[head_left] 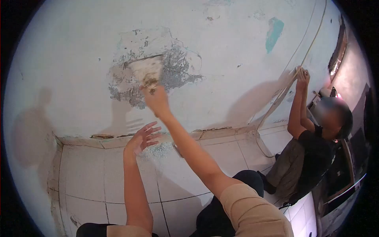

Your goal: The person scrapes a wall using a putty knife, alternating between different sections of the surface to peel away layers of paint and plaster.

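Note:
My right hand (156, 100) is wrapped round the handle of a wide scraper (148, 69). The scraper's blade lies over a rough grey patch (175, 67) where paint and plaster are gone from the pale wall (79, 47). Lower down and to the left, my left hand (143, 138) is raised over the foot of the wall, fingers spread, holding nothing. Below it, pale debris (160, 152) is scattered on the floor tiles.
At the right a person (312, 150) crouches, both hands (303, 77) up at the wall beside a hanging cable (282, 93). A broken tile skirting (213, 133) runs along the wall's foot. White floor tiles (130, 177) lie below.

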